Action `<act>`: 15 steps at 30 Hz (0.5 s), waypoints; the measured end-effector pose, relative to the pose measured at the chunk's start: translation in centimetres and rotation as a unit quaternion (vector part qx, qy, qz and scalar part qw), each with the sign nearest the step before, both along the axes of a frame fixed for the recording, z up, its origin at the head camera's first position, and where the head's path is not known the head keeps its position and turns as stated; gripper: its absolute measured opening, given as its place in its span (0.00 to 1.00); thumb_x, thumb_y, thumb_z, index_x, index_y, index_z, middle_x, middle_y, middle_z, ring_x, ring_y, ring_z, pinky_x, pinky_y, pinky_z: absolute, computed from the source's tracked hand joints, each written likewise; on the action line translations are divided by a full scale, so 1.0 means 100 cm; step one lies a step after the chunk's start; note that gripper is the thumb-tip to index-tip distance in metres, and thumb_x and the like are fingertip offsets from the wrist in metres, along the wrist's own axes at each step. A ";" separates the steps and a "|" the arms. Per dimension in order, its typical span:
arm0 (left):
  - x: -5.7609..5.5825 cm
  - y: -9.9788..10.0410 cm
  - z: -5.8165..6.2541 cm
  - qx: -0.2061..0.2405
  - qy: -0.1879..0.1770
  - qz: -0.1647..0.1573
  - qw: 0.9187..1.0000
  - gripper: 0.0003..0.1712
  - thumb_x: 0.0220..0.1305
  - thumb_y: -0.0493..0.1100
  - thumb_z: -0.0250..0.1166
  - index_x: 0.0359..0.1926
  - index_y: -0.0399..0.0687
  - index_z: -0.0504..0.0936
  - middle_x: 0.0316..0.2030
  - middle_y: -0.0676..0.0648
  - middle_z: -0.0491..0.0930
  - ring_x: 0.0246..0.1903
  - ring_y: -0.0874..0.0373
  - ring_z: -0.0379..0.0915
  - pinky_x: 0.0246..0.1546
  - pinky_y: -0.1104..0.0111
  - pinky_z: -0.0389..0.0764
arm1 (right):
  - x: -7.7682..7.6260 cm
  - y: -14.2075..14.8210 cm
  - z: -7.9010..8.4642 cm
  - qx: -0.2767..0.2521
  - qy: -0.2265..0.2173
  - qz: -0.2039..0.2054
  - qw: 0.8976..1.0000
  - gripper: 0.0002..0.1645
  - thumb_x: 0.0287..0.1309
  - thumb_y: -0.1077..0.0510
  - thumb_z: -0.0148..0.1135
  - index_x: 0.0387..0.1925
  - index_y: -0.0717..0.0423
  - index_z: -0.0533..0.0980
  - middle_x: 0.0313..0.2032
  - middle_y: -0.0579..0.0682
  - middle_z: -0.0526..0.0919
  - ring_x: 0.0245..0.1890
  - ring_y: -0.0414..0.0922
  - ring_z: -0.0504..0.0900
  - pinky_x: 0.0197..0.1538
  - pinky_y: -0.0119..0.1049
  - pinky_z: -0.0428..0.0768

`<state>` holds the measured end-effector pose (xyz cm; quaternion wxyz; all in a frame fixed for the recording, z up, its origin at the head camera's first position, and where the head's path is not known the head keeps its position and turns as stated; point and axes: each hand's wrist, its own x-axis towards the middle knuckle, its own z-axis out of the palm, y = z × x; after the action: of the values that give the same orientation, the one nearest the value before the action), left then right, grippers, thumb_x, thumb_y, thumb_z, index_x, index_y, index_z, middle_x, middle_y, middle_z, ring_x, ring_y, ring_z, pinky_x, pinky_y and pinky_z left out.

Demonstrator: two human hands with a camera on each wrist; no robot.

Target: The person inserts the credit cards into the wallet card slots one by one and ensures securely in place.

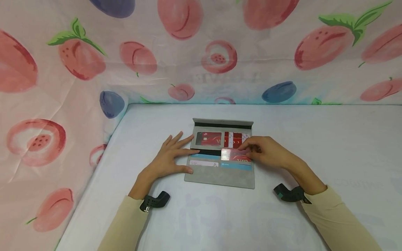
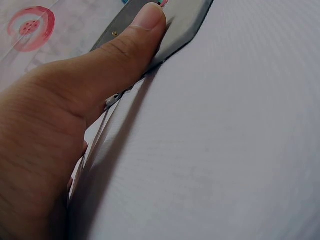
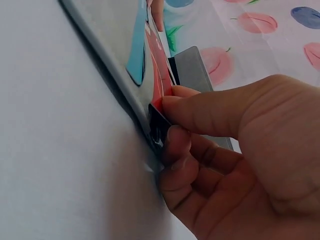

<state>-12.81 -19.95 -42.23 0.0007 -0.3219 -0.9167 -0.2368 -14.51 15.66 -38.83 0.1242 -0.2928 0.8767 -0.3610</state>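
Observation:
A grey card wallet [image 1: 204,177] lies unfolded on the white table, with cards in its slots. Between thumb and index finger, my right hand [image 1: 270,151] pinches a red VIP card [image 1: 233,154] at its right end; the card's lower edge sits at the lower right slot, above a blue card [image 1: 235,166]. In the right wrist view the red card [image 3: 159,65] runs into the pinch. My left hand [image 1: 166,157] is spread over the wallet's left edge, fingers straight, thumb resting on the lower flap. In the left wrist view the thumb presses the wallet's corner [image 2: 182,30].
A red card [image 1: 209,138] and a red-and-white patterned card [image 1: 230,139] fill the upper pockets. At lower left is a white VIP card [image 1: 204,163]. Behind and left of the white table [image 1: 220,223] hangs a fruit-print cloth [image 1: 188,80]. Each wrist wears a black camera.

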 end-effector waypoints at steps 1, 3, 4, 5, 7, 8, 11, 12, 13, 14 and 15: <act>0.000 0.000 0.000 -0.001 -0.001 0.000 1.000 0.36 0.45 0.63 0.74 0.57 0.63 0.80 0.71 0.50 0.57 0.72 0.45 0.38 0.69 0.48 0.35 | 0.000 0.000 0.000 0.002 0.002 -0.002 1.000 0.15 0.56 0.68 0.64 0.44 0.54 0.82 0.31 0.44 0.76 0.29 0.44 0.70 0.29 0.32 0.70; 0.000 0.000 0.000 -0.002 -0.002 -0.001 1.000 0.36 0.45 0.63 0.73 0.58 0.64 0.80 0.71 0.51 0.57 0.72 0.45 0.37 0.69 0.48 0.35 | 0.000 0.000 0.000 0.004 0.002 -0.003 1.000 0.15 0.56 0.68 0.64 0.45 0.54 0.82 0.31 0.44 0.76 0.28 0.43 0.70 0.29 0.32 0.70; -0.001 0.000 0.000 -0.003 -0.002 -0.001 1.000 0.36 0.45 0.63 0.73 0.58 0.64 0.80 0.71 0.51 0.57 0.72 0.45 0.37 0.69 0.48 0.35 | 0.000 0.001 0.000 0.004 0.003 -0.003 1.000 0.15 0.56 0.67 0.64 0.45 0.53 0.82 0.31 0.44 0.76 0.28 0.43 0.69 0.29 0.32 0.70; -0.001 0.000 -0.001 -0.003 -0.002 -0.001 1.000 0.36 0.45 0.63 0.73 0.58 0.64 0.80 0.71 0.51 0.57 0.72 0.45 0.37 0.69 0.48 0.35 | 0.000 0.001 0.000 0.004 0.002 -0.002 1.000 0.15 0.56 0.67 0.64 0.45 0.52 0.82 0.31 0.44 0.76 0.27 0.43 0.70 0.28 0.32 0.70; -0.001 -0.001 -0.001 -0.004 -0.001 -0.001 1.000 0.36 0.45 0.63 0.73 0.58 0.64 0.80 0.71 0.51 0.57 0.72 0.45 0.37 0.69 0.48 0.35 | -0.001 0.002 0.000 0.004 -0.002 0.000 1.000 0.15 0.57 0.66 0.64 0.45 0.50 0.82 0.30 0.43 0.77 0.26 0.43 0.70 0.28 0.32 0.70; -0.001 -0.002 -0.001 -0.005 0.000 -0.001 1.000 0.36 0.45 0.63 0.74 0.58 0.64 0.80 0.71 0.51 0.57 0.72 0.45 0.37 0.69 0.48 0.35 | -0.002 0.003 0.000 0.004 -0.004 0.000 1.000 0.15 0.57 0.66 0.64 0.45 0.49 0.83 0.30 0.42 0.77 0.26 0.43 0.70 0.28 0.32 0.70; -0.001 -0.002 -0.001 -0.004 -0.001 -0.001 1.000 0.36 0.45 0.62 0.74 0.58 0.63 0.80 0.71 0.51 0.57 0.72 0.45 0.37 0.69 0.48 0.35 | -0.003 0.004 0.001 0.005 -0.014 -0.001 1.000 0.15 0.58 0.65 0.64 0.46 0.48 0.83 0.29 0.42 0.77 0.26 0.44 0.70 0.27 0.31 0.69; -0.001 -0.002 -0.001 -0.004 -0.001 -0.002 1.000 0.36 0.45 0.62 0.74 0.58 0.63 0.80 0.71 0.51 0.57 0.72 0.45 0.37 0.69 0.48 0.35 | -0.003 0.005 0.001 0.006 -0.017 -0.002 1.000 0.15 0.58 0.65 0.64 0.46 0.48 0.83 0.30 0.42 0.77 0.26 0.44 0.69 0.27 0.31 0.68; -0.001 -0.002 -0.001 -0.004 -0.001 -0.003 1.000 0.36 0.45 0.62 0.74 0.58 0.63 0.80 0.71 0.51 0.57 0.72 0.45 0.37 0.69 0.48 0.35 | -0.003 0.005 0.001 0.006 -0.018 -0.004 1.000 0.16 0.58 0.65 0.64 0.46 0.48 0.83 0.31 0.42 0.78 0.27 0.44 0.69 0.27 0.31 0.68; -0.001 -0.001 -0.001 -0.003 -0.002 -0.004 1.000 0.36 0.45 0.62 0.74 0.58 0.63 0.80 0.71 0.51 0.57 0.72 0.45 0.37 0.69 0.48 0.35 | -0.002 0.005 0.001 0.005 -0.019 -0.005 1.000 0.15 0.58 0.65 0.64 0.46 0.48 0.84 0.32 0.43 0.79 0.27 0.44 0.69 0.27 0.31 0.68; -0.001 -0.001 -0.001 -0.001 -0.003 -0.005 1.000 0.35 0.45 0.62 0.74 0.57 0.63 0.80 0.71 0.51 0.56 0.72 0.44 0.37 0.69 0.48 0.34 | -0.002 0.006 0.001 0.004 -0.018 -0.007 1.000 0.15 0.57 0.65 0.65 0.46 0.49 0.84 0.33 0.43 0.80 0.27 0.44 0.69 0.27 0.31 0.68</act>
<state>-12.96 -20.03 -42.33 -0.0032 -0.3255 -0.9155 -0.2364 -14.67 16.22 -38.75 0.1390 -0.2796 0.8777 -0.3635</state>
